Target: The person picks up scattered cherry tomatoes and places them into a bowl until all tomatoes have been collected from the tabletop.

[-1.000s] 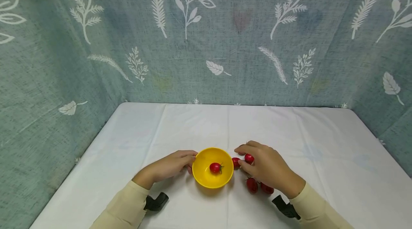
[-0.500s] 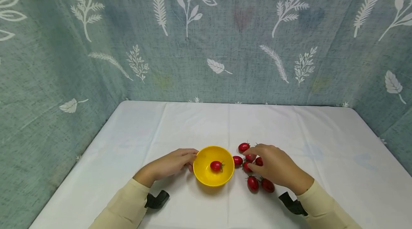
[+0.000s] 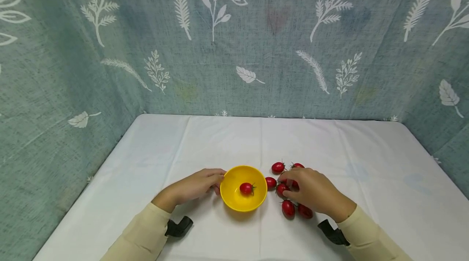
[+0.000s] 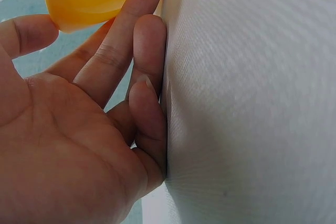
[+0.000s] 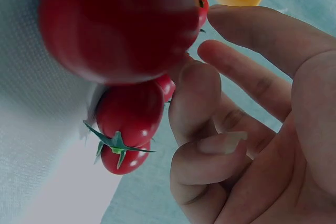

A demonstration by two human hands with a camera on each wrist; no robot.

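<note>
A yellow bowl [image 3: 231, 199] stands on the white cloth, with one cherry tomato [image 3: 246, 189] lying inside. At its left side my left hand [image 3: 194, 185] holds the bowl, thumb and fingers against the outer wall in the left wrist view. To the right of the bowl my right hand [image 3: 318, 193] reaches among several loose cherry tomatoes, thumb and index finger apart around the middle ones. A nearer tomato [image 3: 288, 209] lies below the thumb. In the right wrist view a large tomato [image 5: 118, 24] partly covers the fingertips, and the ring and little fingers are curled.
More tomatoes lie around the right hand: one beside the bowl [image 3: 271, 183], one at the back [image 3: 278, 167], and one near the wrist [image 3: 305, 211]. The white-covered table [image 3: 205, 139] ends at a green leaf-patterned curtain [image 3: 234, 49].
My right hand has drawn slightly right, then lowered among the middle tomatoes, uncovering those at the back. The left hand and the bowl keep their place.
</note>
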